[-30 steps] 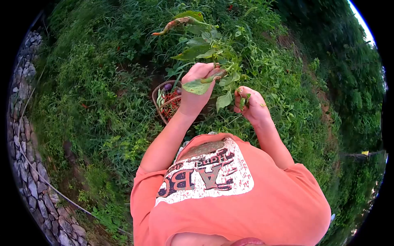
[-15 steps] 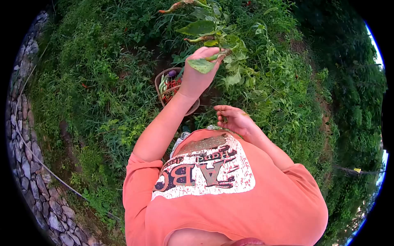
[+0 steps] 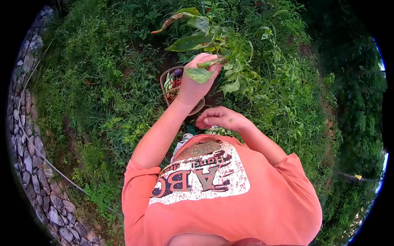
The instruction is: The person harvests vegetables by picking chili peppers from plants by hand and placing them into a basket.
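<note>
My left hand (image 3: 198, 84) is raised over the basket, closed around part of a chili plant (image 3: 213, 37). A green chili with a brown, shrivelled end (image 3: 210, 63) and a spotted leaf (image 3: 199, 75) lie across its fingers, partly hiding the grip. Farther up the plant hangs a withered chili with a red tip (image 3: 170, 21). Close to my shirt, below the left hand, is my right hand (image 3: 225, 118), its fingers curled inward. Whatever those fingers may hold is hidden.
A woven basket (image 3: 163, 78) with red chilis, pale green pods and a purple eggplant (image 3: 178, 71) stands beyond my left forearm. Dense weeds (image 3: 98, 90) surround me. A stone wall (image 3: 30, 164) and a cable (image 3: 57, 170) run along the left side.
My right hand has moved left, and its outstretched fingers have curled in. My left hand keeps its hold as the plant top shifts slightly left.
</note>
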A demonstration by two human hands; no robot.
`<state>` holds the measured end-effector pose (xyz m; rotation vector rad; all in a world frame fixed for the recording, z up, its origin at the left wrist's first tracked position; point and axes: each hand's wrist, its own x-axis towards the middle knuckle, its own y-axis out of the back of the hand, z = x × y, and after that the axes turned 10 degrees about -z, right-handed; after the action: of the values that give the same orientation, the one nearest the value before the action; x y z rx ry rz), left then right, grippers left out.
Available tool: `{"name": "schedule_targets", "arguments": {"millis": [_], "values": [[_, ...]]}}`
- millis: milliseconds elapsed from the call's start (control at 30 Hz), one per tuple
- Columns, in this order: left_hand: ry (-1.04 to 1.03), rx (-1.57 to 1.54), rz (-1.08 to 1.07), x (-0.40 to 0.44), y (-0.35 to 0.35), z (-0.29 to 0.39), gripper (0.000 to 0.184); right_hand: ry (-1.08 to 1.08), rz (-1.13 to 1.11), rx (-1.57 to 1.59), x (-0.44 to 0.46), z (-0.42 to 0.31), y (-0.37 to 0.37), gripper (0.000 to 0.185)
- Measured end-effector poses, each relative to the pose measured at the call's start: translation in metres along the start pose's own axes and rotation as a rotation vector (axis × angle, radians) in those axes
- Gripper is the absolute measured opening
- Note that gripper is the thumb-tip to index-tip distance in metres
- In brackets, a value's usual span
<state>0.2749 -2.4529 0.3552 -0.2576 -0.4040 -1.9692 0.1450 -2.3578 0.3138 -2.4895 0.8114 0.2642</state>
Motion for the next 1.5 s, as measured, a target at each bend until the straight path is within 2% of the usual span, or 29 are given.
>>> {"name": "schedule_targets", "arguments": {"millis": [67, 100, 133, 200, 233, 267, 333, 400, 467, 533, 600, 667, 733, 767, 800, 833, 933, 1000, 1033, 1067, 1167, 1233, 1267, 1333, 1400, 1433, 1467, 1500], "values": [[-0.208, 0.312, -0.022, 0.003, 0.003, 0.02, 0.013, 0.207, 0.01, -0.009, -0.05, -0.054, -0.027, 0.025], [-0.167, 0.277, -0.044, 0.003, -0.002, 0.025, 0.014, 0.399, 0.081, 0.036, -0.066, -0.07, -0.036, 0.023], [-0.129, 0.243, -0.076, 0.003, -0.008, 0.028, 0.015, 0.454, 0.191, 0.118, -0.081, -0.083, -0.041, 0.024], [-0.258, 0.16, -0.011, 0.0, -0.021, 0.022, 0.017, 0.458, 0.503, 0.224, -0.089, -0.106, -0.058, 0.029], [-0.378, 0.065, -0.013, 0.002, -0.027, 0.017, 0.019, 0.489, 0.555, 0.206, -0.088, -0.105, -0.061, 0.033], [-0.449, 0.201, -0.073, 0.003, -0.026, 0.017, 0.023, 0.503, 0.596, 0.196, -0.089, -0.101, -0.064, 0.033], [-0.329, 0.189, -0.192, -0.002, -0.029, 0.03, 0.03, 0.57, 0.515, 0.562, -0.094, -0.095, -0.068, 0.037], [-0.427, 0.221, -0.165, -0.001, -0.036, 0.033, 0.036, 0.593, 0.602, 0.617, -0.101, -0.093, -0.076, 0.04], [-0.661, 0.502, -0.082, -0.001, -0.04, 0.03, 0.035, 0.733, 0.496, 0.843, -0.111, -0.082, -0.077, 0.04], [-0.675, 0.524, -0.106, -0.003, -0.043, 0.029, 0.034, 0.777, 0.562, 0.886, -0.118, -0.08, -0.081, 0.039], [-0.709, 0.503, -0.071, -0.004, -0.042, 0.041, 0.034, 0.64, 0.59, 0.848, -0.127, -0.076, -0.079, 0.039], [-0.714, 0.528, -0.114, -0.008, -0.043, 0.044, 0.035, 0.637, 0.611, 0.798, -0.13, -0.082, -0.084, 0.038], [-0.681, 0.495, -0.176, -0.01, -0.044, 0.04, 0.036, 0.547, 0.686, 0.721, -0.129, -0.084, -0.084, 0.03], [-0.58, 0.345, -0.189, -0.011, -0.044, 0.046, 0.038, 0.478, 0.811, 0.696, -0.126, -0.081, -0.078, 0.029], [-0.592, 0.347, -0.202, -0.014, -0.043, 0.044, 0.038, 0.495, 0.813, 0.699, -0.128, -0.081, -0.076, 0.029], [-0.492, 0.346, -0.237, -0.017, -0.042, 0.041, 0.04, 0.457, 0.74, 0.678, -0.131, -0.081, -0.075, 0.028], [-0.657, 0.481, -0.168, -0.014, -0.039, 0.04, 0.041, 0.432, 0.623, 0.663, -0.136, -0.084, -0.072, 0.021], [-0.576, 0.38, -0.137, -0.018, -0.04, 0.032, 0.041, 0.304, 0.587, 0.609, -0.134, -0.085, -0.072, 0.018], [-0.579, 0.322, -0.135, -0.016, -0.043, 0.031, 0.038, 0.223, 0.714, 0.537, -0.129, -0.09, -0.077, 0.017], [-0.582, 0.326, -0.145, -0.016, -0.042, 0.033, 0.038, 0.233, 0.713, 0.543, -0.129, -0.09, -0.076, 0.017], [-0.408, 0.247, -0.207, -0.021, -0.041, 0.039, 0.032, 0.14, 0.618, 0.447, -0.128, -0.093, -0.075, 0.015], [-0.3, 0.104, -0.242, -0.022, -0.04, 0.04, 0.029, 0.182, 0.546, 0.473, -0.128, -0.087, -0.067, 0.016], [-0.33, 0.135, -0.253, -0.022, -0.039, 0.03, 0.027, 0.221, 0.475, 0.496, -0.127, -0.085, -0.064, 0.019], [-0.39, 0.196, -0.274, -0.02, -0.037, 0.015, 0.024, 0.214, 0.497, 0.481, -0.127, -0.087, -0.066, 0.023], [-0.189, -0.113, -0.259, -0.025, -0.04, 0.012, 0.025, 0.203, 0.511, 0.468, -0.124, -0.085, -0.067, 0.026], [-0.15, -0.096, -0.224, -0.026, -0.041, 0.015, 0.026, 0.237, 0.538, 0.465, -0.121, -0.081, -0.067, 0.016], [-0.11, -0.081, -0.189, -0.027, -0.042, 0.019, 0.027, 0.268, 0.561, 0.458, -0.119, -0.08, -0.067, 0.015], [-0.199, 0.033, -0.235, -0.025, -0.039, 0.022, 0.027, 0.244, 0.603, 0.383, -0.12, -0.084, -0.071, 0.014]]}}
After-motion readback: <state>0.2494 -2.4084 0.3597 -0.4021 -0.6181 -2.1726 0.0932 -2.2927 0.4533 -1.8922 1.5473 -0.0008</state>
